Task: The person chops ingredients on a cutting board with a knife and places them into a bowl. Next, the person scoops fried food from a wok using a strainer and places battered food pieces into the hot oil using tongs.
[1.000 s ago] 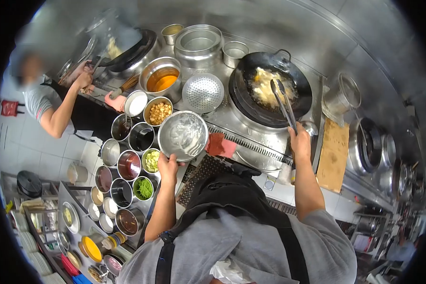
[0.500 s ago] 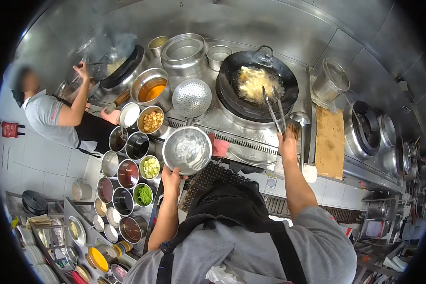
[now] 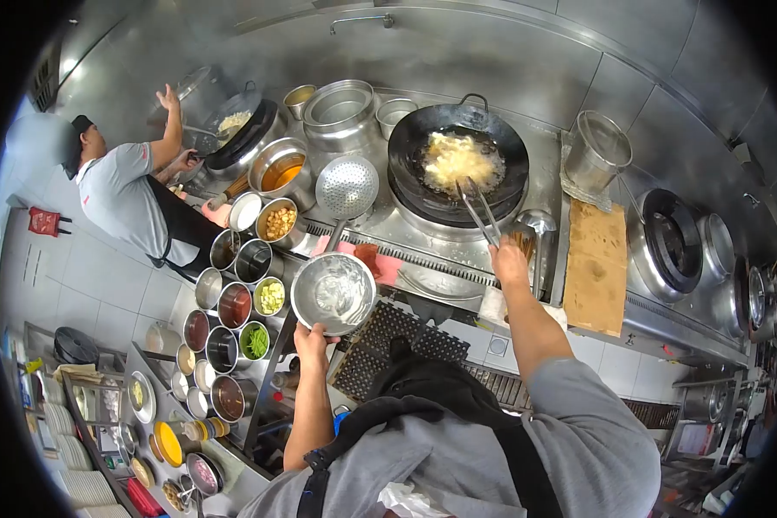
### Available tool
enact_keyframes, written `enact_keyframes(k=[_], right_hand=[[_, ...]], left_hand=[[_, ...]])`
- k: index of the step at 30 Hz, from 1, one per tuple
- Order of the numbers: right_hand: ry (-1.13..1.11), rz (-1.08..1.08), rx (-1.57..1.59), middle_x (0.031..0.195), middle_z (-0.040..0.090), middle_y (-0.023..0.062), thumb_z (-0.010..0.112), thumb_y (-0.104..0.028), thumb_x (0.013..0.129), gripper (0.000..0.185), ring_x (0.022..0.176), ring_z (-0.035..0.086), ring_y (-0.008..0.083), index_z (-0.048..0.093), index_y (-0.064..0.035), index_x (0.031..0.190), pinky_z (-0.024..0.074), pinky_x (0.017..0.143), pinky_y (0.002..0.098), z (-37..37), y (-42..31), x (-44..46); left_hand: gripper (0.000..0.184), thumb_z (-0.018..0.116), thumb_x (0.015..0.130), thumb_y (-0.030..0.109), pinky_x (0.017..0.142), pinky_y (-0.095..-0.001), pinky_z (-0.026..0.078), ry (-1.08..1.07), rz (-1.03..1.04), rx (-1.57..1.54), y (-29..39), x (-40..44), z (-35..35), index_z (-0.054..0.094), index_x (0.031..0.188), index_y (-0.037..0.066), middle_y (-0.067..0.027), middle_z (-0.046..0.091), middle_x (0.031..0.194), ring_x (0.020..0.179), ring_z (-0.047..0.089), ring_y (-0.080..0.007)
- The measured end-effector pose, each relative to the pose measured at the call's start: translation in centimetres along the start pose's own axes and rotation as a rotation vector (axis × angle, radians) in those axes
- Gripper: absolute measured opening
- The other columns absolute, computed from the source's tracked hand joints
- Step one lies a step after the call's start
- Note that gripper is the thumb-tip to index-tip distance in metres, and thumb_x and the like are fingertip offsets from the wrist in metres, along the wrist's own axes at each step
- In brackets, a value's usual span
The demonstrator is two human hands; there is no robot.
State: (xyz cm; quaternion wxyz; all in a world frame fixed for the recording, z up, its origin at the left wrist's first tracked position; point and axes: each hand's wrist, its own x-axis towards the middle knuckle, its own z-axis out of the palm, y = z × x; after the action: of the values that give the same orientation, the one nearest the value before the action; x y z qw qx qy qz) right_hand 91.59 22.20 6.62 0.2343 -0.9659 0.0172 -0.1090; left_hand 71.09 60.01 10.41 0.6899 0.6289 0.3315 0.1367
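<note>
My left hand [image 3: 315, 344] grips the near rim of a metal mixing bowl [image 3: 306, 298], whose inside is smeared with white batter. In my right hand [image 3: 508, 262] is a pair of metal tongs [image 3: 478, 211], reaching over the black wok [image 3: 514, 151]. The tongs' tips are at the near side of the pale battered pieces [image 3: 462, 162] bubbling in oil; I cannot tell whether they grip one. A perforated strainer [image 3: 347, 186] lies just beyond the bowl, its handle partly hidden by it. A ladle [image 3: 539, 222] rests to the right of the wok.
At left, a co-worker [image 3: 125, 186] stands over another wok [image 3: 249, 138]. Several ingredient pots, one with chopped greens [image 3: 255, 340], fill the counter beside my left arm. Cardboard [image 3: 594, 268] and a tall metal pot [image 3: 602, 142] sit right of the wok.
My right hand and the tongs have shifted slightly left over the wok, and the tongs' tips look closer together. The co-worker's raised arm has moved. The whole view has shifted a little.
</note>
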Motion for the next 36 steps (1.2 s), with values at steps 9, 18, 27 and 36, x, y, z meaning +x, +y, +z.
enact_keyframes(k=[9, 18, 27, 36], right_hand=[[-0.043, -0.061, 0.038, 0.107, 0.061, 0.0274, 0.062, -0.027, 0.09, 0.04, 0.097, 0.061, 0.0431, 0.056, 0.0039, 0.115, 0.0502, 0.083, 0.0485, -0.7, 1.2, 0.2], [-0.089, -0.077, -0.023, 0.108, 0.061, 0.028, 0.06, -0.028, 0.09, 0.042, 0.094, 0.062, 0.0445, 0.054, 0.0023, 0.118, 0.0503, 0.081, 0.0501, 1.1, 2.1, 0.0], [-0.137, -0.009, -0.073, 0.111, 0.06, 0.0284, 0.062, -0.028, 0.089, 0.047, 0.103, 0.058, 0.0443, 0.054, 0.0046, 0.121, 0.0481, 0.088, 0.0491, -1.5, 0.8, 0.3], [-0.037, 0.101, -0.052, 0.119, 0.057, 0.0295, 0.068, -0.031, 0.085, 0.057, 0.107, 0.057, 0.0447, 0.051, 0.0012, 0.128, 0.0463, 0.092, 0.0496, -0.6, -2.0, -0.7]], left_hand=[[0.035, 0.05, 0.081, -0.003, 0.045, -0.0269, 0.053, 0.08, -0.128, -0.063, -2.9, -7.9, -0.6, 0.053, 0.115, -0.01, -0.0175, 0.066, 0.099, 0.065, 0.065, -0.0219], [0.035, 0.05, 0.08, -0.002, 0.046, -0.0261, 0.054, 0.195, -0.175, -0.072, -5.3, -10.5, -3.6, 0.054, 0.115, -0.009, -0.0164, 0.066, 0.098, 0.068, 0.065, -0.0209], [0.036, 0.05, 0.081, 0.0, 0.046, -0.0265, 0.055, 0.019, -0.207, -0.079, -5.7, -4.9, -1.8, 0.054, 0.116, -0.01, -0.0176, 0.066, 0.099, 0.069, 0.066, -0.0216], [0.04, 0.051, 0.081, -0.001, 0.042, -0.027, 0.053, -0.054, -0.18, -0.106, -2.7, 3.6, -2.2, 0.053, 0.121, -0.003, -0.0198, 0.066, 0.097, 0.057, 0.066, -0.0206]])
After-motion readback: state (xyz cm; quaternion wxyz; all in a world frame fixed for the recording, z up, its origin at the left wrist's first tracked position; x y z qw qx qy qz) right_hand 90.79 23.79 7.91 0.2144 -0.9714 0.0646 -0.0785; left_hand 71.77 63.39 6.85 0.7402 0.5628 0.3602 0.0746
